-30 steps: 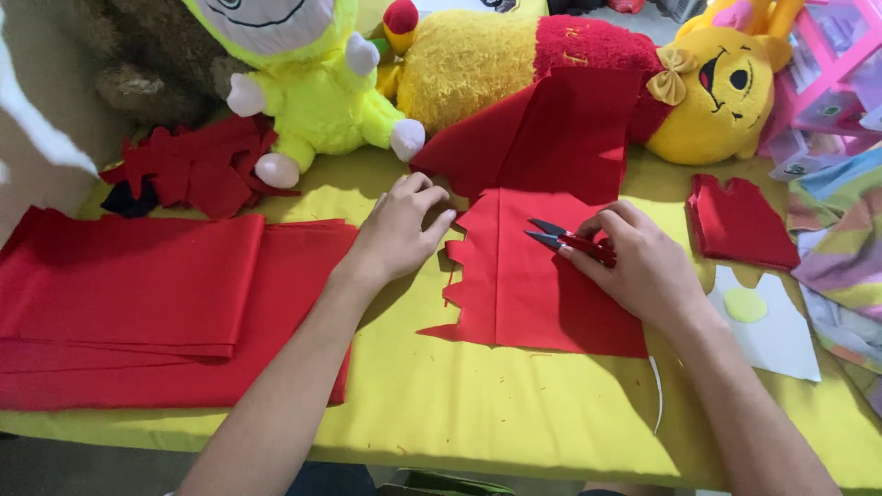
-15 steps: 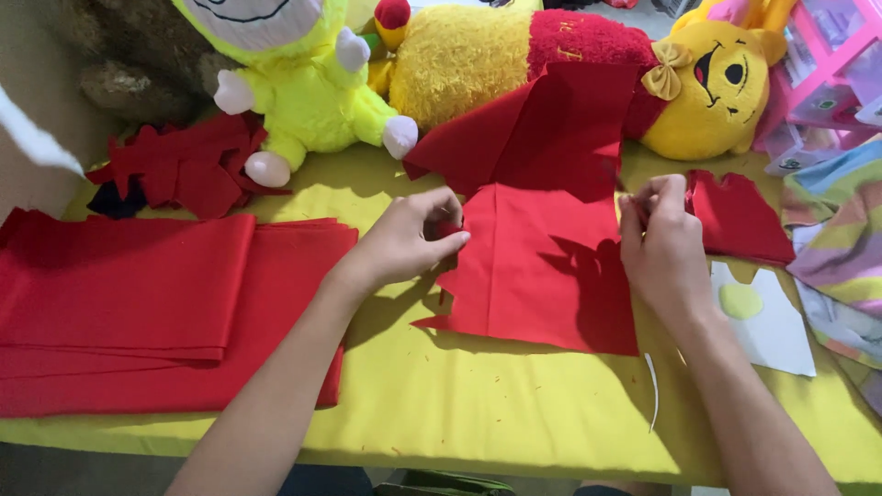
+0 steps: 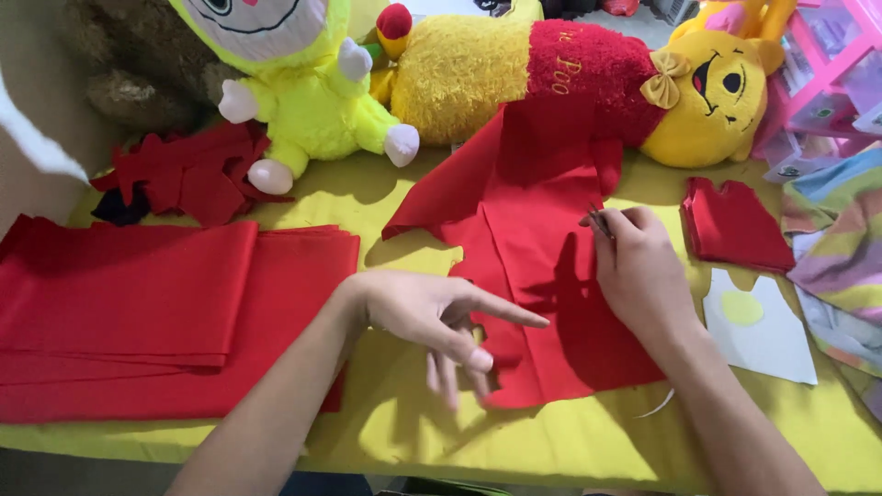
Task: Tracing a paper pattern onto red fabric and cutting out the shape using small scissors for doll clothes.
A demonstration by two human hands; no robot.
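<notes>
Since the earlier frame, the left hand [image 3: 432,317] has left the top edge of the red cloth piece [image 3: 542,276] and now hovers released, fingers spread, over its lower left edge, while the right hand [image 3: 638,271] stays at the piece's right side, clenched around small scissors [image 3: 599,220] whose tips alone show. This cloth piece lies at the centre of the yellow surface [image 3: 551,441], its upper part draped toward a yellow and red plush bear [image 3: 588,73]. Folded red fabric [image 3: 138,303] lies to the left, cut red pieces [image 3: 735,225] to the right.
</notes>
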